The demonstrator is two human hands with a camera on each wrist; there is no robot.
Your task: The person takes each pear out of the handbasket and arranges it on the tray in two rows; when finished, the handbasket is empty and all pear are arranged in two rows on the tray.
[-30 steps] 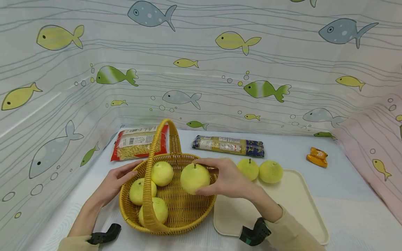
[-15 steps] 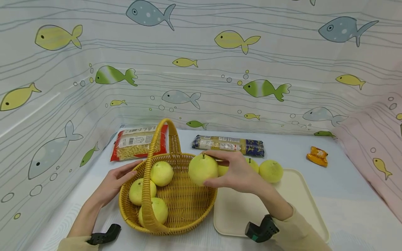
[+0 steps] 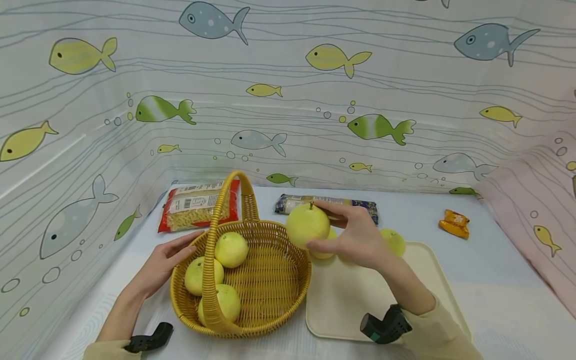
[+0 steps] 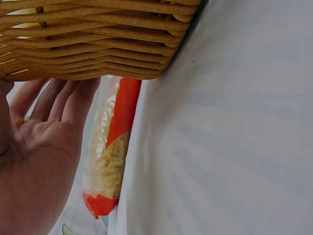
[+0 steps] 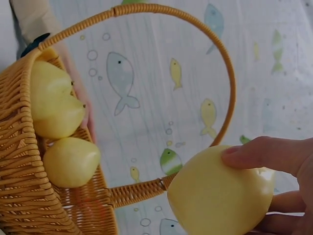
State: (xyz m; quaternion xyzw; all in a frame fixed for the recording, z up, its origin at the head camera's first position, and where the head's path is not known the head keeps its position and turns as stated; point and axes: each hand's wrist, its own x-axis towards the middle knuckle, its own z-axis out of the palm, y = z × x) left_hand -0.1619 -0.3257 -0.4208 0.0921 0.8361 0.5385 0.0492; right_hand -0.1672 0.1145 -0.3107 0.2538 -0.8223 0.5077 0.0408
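Note:
My right hand [image 3: 360,240] grips a yellow-green pear [image 3: 308,226] with its stem up, raised over the gap between the wicker basket [image 3: 270,270] and the cream tray [image 3: 355,305]. In the right wrist view the thumb [image 5: 239,156] presses the pear's side. Three more pears lie in the basket's left part, one of them a round pear [image 3: 231,250] at the back. My left hand [image 3: 164,260] rests against the basket's left rim; in the left wrist view its fingers [image 4: 58,100] reach up straight by the outer wall, their tips hidden behind it.
On the tray's back part a pear [image 3: 394,243] shows beyond my right hand, another pear [image 3: 325,249] behind the held one. A red-edged pasta bag [image 3: 193,207], a spaghetti packet [image 3: 292,204] and a small orange packet [image 3: 454,224] lie farther back. The basket's tall handle [image 3: 211,260] arches over it.
My right hand has carried the pear up and to the right, from over the basket's inside to past its right rim. The left hand and basket have stayed put.

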